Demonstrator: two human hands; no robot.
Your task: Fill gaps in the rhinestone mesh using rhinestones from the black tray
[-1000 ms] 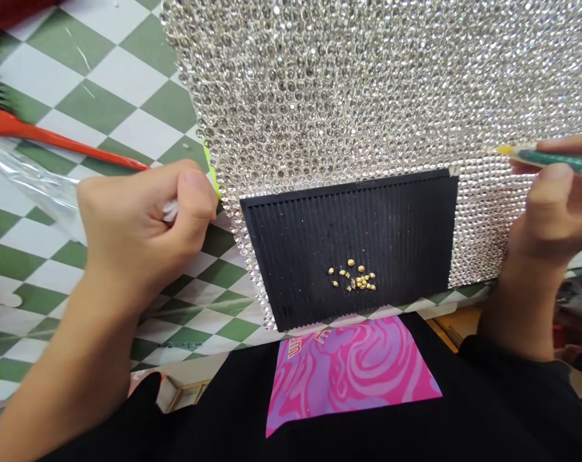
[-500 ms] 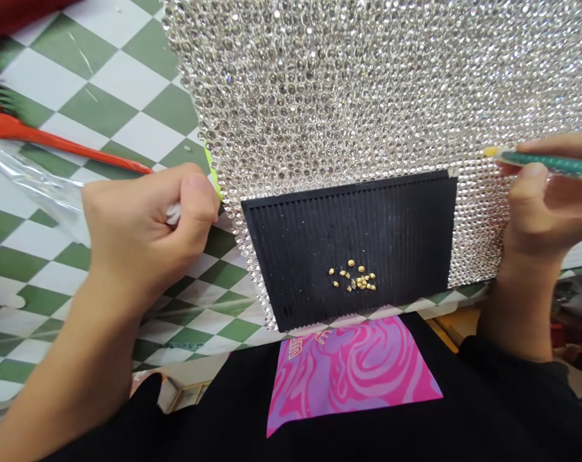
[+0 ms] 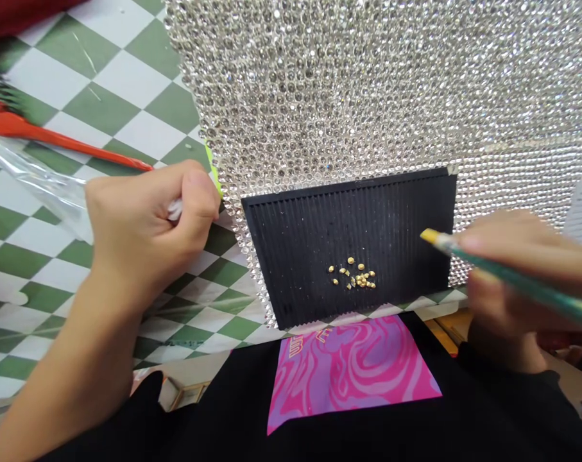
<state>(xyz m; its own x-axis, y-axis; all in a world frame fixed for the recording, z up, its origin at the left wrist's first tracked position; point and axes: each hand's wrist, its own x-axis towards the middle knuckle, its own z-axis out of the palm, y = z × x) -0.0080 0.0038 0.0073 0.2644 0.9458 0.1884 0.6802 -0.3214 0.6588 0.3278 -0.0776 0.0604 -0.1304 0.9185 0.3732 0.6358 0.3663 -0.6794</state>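
Note:
A sheet covered in clear rhinestones lies on the checked table. On its near edge rests a black ridged tray with a small heap of gold beads. My right hand grips a green pen with a yellow tip; the tip hovers over the tray's right part, to the right of the beads. My left hand is curled at the sheet's left edge, pinching something small and white that I cannot make out.
A green-and-white checked cloth covers the table. An orange-handled tool and a clear plastic bag lie at the left. A pink swirled print on a black garment sits below the tray.
My right hand has swung down and to the left, bringing the pen tip from the sheet's right edge to above the tray. My left hand has barely moved.

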